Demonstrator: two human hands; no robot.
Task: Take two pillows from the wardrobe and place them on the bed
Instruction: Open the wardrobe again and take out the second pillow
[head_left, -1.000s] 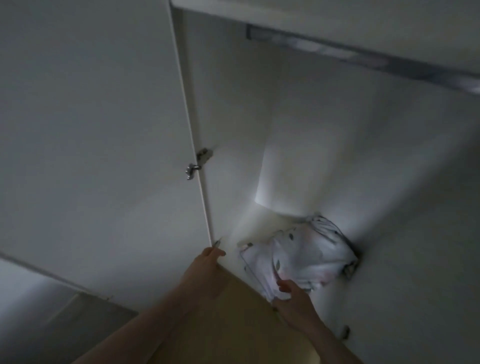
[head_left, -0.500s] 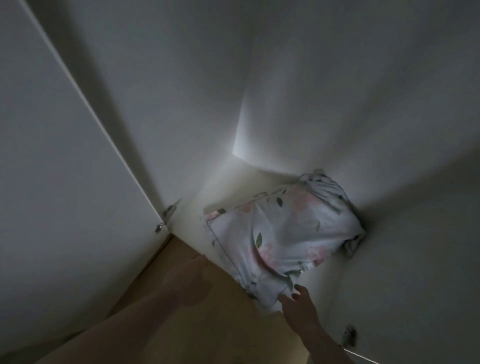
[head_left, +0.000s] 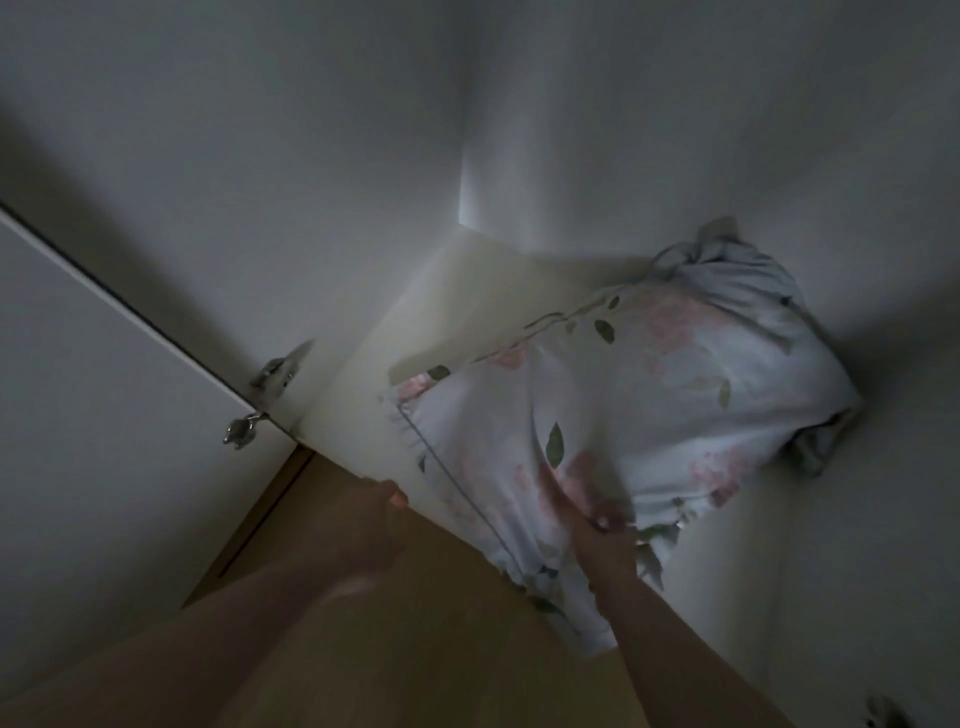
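At the far left the white wardrobe door (head_left: 93, 374) stands swung open, and its metal hinge (head_left: 260, 400) catches a little light where the door meets the cabinet side. The light is dim and everything looks grey. Just right of the hinge, the left hand (head_left: 371, 519) reaches up to the front edge of the wardrobe floor (head_left: 363, 384); its fingertips (head_left: 397, 498) touch that edge, but the hand is blurred and I cannot tell whether the fingers are spread or held together. Below both arms runs the wooden floor (head_left: 415, 649) of the room.

Further right, the floral pillow (head_left: 623, 415) lies inside the wardrobe on its floor, pushed toward the back right corner, white with pink flowers and green leaves. Its near edge hangs out over the front edge of the wardrobe floor. The right hand (head_left: 597, 525) is on that near part, its fingers (head_left: 558, 493) curled into the fabric and gripping a fold of the pillowcase. Behind the pillow, at the corner, a bunched grey-white cloth (head_left: 727, 260) shows, and I cannot tell whether it is a second pillow.
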